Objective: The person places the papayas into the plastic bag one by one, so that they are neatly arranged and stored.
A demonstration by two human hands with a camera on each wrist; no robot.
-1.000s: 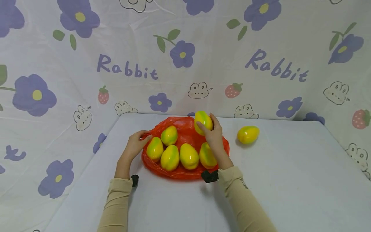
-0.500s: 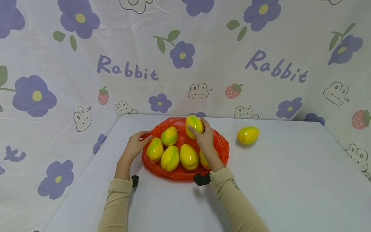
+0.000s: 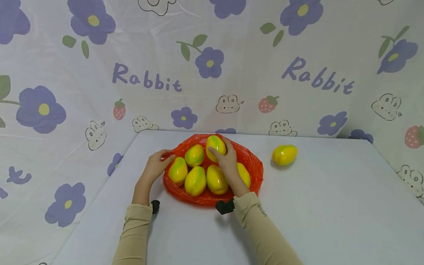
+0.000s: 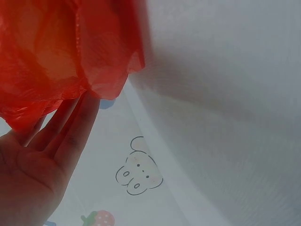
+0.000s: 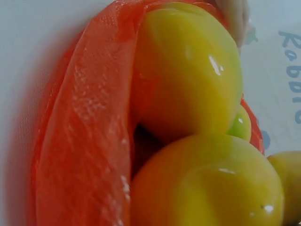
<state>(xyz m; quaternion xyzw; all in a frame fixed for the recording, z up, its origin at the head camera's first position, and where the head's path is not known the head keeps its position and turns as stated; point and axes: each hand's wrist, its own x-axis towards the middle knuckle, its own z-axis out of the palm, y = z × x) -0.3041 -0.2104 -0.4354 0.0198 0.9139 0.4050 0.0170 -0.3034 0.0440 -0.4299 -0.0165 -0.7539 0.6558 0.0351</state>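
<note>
A red plastic bag [image 3: 252, 162] lies spread with its mouth up, holding several glossy yellow-green mangoes, among them a front mango [image 3: 195, 181]. My left hand [image 3: 154, 165] grips the bag's left rim between thumb and fingers; in the left wrist view its fingers reach behind the red film [image 4: 106, 52]. Over the back of the bag, my right hand [image 3: 228, 162] holds another mango [image 3: 216, 146], thumb in front and fingers round its far right side. The right wrist view shows bagged mangoes [image 5: 188, 70] close up, with the right hand out of sight.
One loose mango [image 3: 285, 155] lies on the white table [image 3: 331, 206] right of the bag. Behind stands a cloth backdrop [image 3: 245, 66] printed with flowers and rabbits. Dark wrist-worn pieces sit at both cuffs, the right one [image 3: 225, 207] close to the bag's front edge.
My right hand has carried its mango leftward and slightly down, from the bag's back right toward its middle. The left hand keeps its place at the rim.
</note>
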